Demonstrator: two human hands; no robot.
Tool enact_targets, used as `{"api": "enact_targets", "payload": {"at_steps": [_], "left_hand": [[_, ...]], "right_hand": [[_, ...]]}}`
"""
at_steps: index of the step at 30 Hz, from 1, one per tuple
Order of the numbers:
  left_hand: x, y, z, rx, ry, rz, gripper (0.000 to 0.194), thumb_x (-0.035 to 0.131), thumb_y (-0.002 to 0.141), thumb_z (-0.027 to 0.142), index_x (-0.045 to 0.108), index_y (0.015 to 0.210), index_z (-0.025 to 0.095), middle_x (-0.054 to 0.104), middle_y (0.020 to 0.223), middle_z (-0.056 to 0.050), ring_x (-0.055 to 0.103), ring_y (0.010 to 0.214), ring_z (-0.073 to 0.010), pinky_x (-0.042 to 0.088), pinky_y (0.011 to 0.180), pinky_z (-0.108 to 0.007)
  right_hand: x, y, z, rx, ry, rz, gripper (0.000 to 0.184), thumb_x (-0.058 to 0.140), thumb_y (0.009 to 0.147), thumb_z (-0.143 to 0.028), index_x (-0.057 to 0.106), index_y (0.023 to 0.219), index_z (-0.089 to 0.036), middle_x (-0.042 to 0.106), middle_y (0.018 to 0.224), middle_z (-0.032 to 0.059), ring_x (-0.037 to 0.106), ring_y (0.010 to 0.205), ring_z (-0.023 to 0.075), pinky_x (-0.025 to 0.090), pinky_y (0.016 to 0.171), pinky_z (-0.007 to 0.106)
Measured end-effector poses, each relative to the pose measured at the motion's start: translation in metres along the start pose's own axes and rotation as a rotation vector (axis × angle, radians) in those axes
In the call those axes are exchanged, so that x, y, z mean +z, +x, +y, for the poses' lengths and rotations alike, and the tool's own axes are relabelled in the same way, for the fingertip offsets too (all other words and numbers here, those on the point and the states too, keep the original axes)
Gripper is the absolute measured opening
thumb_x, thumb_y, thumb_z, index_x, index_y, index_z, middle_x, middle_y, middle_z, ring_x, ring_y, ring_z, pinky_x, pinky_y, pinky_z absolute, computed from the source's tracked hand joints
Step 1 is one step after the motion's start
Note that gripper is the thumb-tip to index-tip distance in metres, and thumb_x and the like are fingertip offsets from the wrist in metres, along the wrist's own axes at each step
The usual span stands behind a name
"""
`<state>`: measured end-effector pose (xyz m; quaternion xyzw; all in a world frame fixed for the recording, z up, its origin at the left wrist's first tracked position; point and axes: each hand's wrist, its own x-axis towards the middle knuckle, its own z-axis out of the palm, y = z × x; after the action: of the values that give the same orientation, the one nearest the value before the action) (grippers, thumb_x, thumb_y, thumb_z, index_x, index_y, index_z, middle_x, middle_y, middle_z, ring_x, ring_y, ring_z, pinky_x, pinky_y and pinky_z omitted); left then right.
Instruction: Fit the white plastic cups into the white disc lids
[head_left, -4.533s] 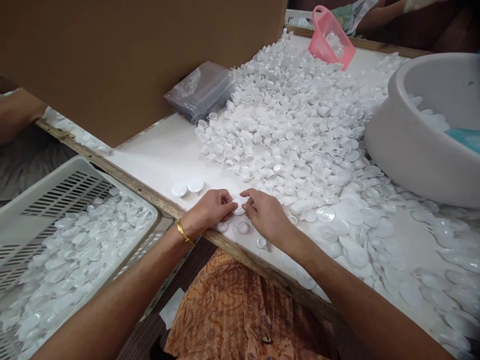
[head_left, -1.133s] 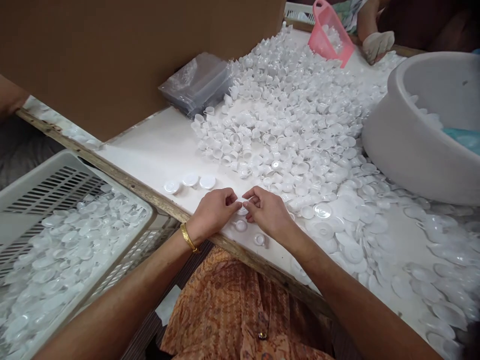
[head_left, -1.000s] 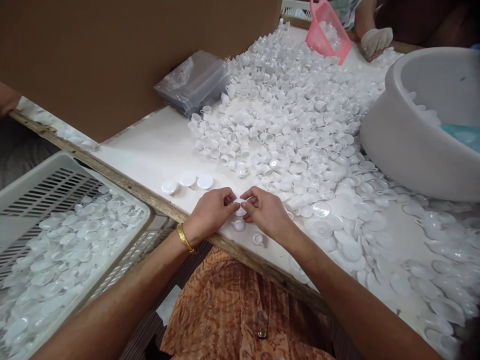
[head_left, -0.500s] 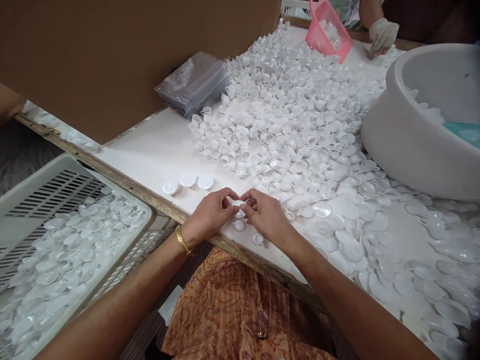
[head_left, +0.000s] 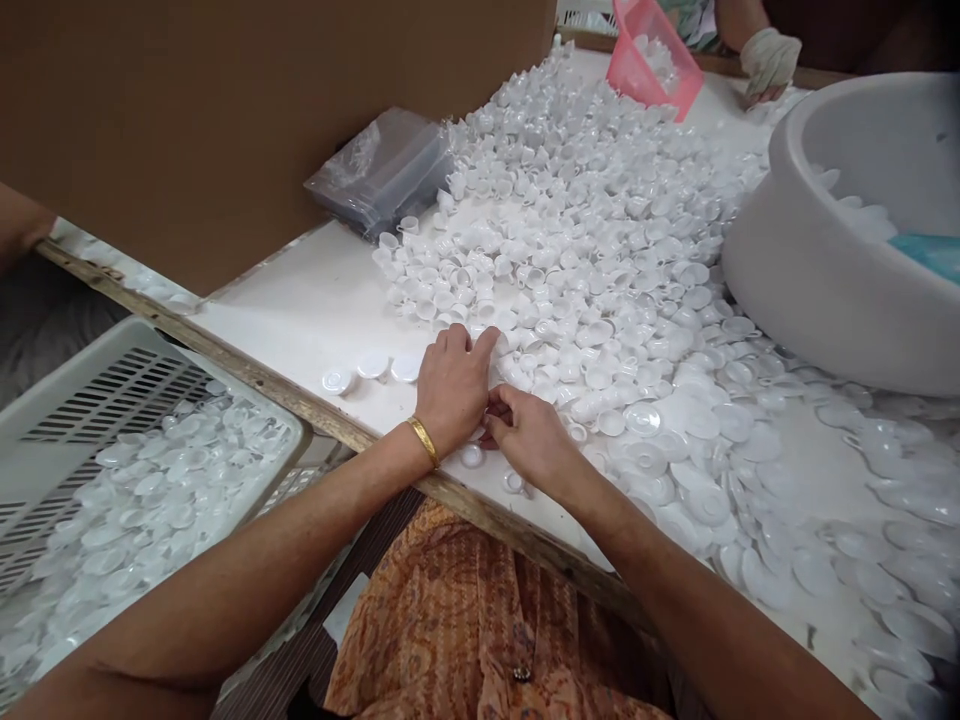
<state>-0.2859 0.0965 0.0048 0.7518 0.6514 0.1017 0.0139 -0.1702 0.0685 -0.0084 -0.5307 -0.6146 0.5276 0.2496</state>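
My left hand [head_left: 454, 390], a gold bangle at its wrist, reaches palm down to the near edge of the heap of small white cups [head_left: 540, 270]. Its index finger stands apart from the other bent fingers; no held thing shows. Just behind its wrist, my right hand [head_left: 529, 435] is closed in a pinch on a small white saucer, mostly hidden by the hands. A small white cup [head_left: 472, 456] stands below the fingers, and another cup [head_left: 514, 482] is nearer the table edge. To the left sit three white saucer-topped pieces [head_left: 373, 366] in a row.
White saucers [head_left: 705, 500] spread over the right side. A large grey tub [head_left: 840, 270] stands at right. Farther off are a pink basket [head_left: 686, 95] and a co-worker's gloved hand [head_left: 771, 60]. A plastic-wrapped pack [head_left: 382, 165] lies by brown cardboard [head_left: 247, 120]; a crate [head_left: 142, 345] holds white pieces.
My left hand has let go of the saucer both hands held and moved forward and right, toward the cups. My right hand stays near the same spot, still pinching.
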Motion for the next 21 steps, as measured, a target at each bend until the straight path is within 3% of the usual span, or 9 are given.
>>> {"api": "enact_targets", "payload": {"at_steps": [9,15,21], "left_hand": [[0.007,0.005,0.003,-0.026,0.019,0.038,0.058,0.043,0.081,0.018,0.034,0.135,0.037,0.039,0.108,-0.008,0.036,0.098,-0.0251,0.029,0.082,-0.040],[0.006,0.008,0.002,0.025,-0.013,-0.073,0.070,0.051,0.074,0.021,0.029,0.138,0.039,0.036,0.109,-0.008,0.033,0.096,-0.0254,0.027,0.082,-0.039],[0.011,0.010,-0.001,0.029,-0.029,-0.036,0.062,0.046,0.078,0.020,0.032,0.136,0.040,0.036,0.107,-0.006,0.033,0.094,-0.0233,0.027,0.081,-0.038]], "right_hand": [[0.008,0.004,0.001,0.222,0.362,-0.061,0.020,0.042,0.075,0.000,0.049,0.075,-0.018,0.056,0.063,-0.0018,0.062,0.051,0.0128,0.056,0.051,0.026],[0.006,0.005,-0.002,0.275,0.392,-0.056,0.020,0.044,0.074,0.000,0.047,0.073,-0.019,0.057,0.063,-0.0021,0.063,0.051,0.0130,0.056,0.047,0.024],[0.003,0.004,-0.004,0.285,0.367,-0.071,0.018,0.046,0.076,-0.001,0.047,0.073,-0.019,0.058,0.065,0.0008,0.064,0.059,0.0159,0.056,0.051,0.028]]}}
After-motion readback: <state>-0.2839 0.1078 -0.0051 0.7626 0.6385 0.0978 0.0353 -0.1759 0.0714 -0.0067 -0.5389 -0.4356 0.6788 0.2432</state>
